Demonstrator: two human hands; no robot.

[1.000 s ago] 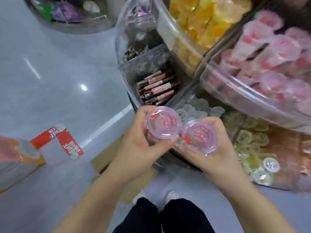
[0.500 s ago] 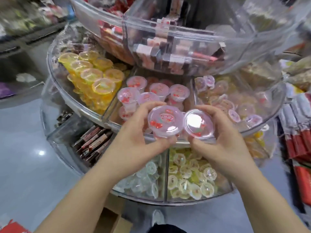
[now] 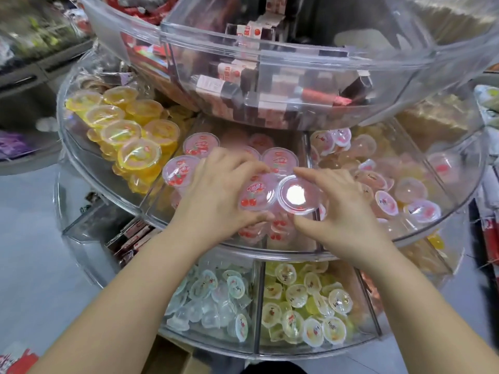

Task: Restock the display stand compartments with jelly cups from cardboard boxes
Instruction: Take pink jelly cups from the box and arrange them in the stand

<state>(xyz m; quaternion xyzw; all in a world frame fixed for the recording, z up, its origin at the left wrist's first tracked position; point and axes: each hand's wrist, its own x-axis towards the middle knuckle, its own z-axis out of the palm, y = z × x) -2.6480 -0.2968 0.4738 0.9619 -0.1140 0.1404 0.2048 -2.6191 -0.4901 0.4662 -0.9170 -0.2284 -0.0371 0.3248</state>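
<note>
A clear round tiered display stand point(image 3: 270, 256) fills the view. Its middle tier has a compartment of pink cherry jelly cups point(image 3: 201, 143). My left hand point(image 3: 216, 195) grips one pink cherry cup point(image 3: 256, 194) over that compartment, thumb below and fingers curled over its far side. My right hand point(image 3: 343, 209) grips a second pink cup point(image 3: 297, 195), whose lid glares white, right beside the first. Both cups sit level with the pile of pink cups in the compartment.
Yellow jelly cups point(image 3: 127, 130) fill the compartment to the left, mixed small cups point(image 3: 383, 179) the one to the right. The lower tier holds clear cups point(image 3: 216, 295) and yellow-green cups point(image 3: 305, 300). A cardboard box point(image 3: 172, 357) stands on the floor below. The upper tier point(image 3: 270, 49) overhangs.
The view rose from the floor to the stand. Both hands carried the two pink cups forward and down into the pink compartment of the middle tier.
</note>
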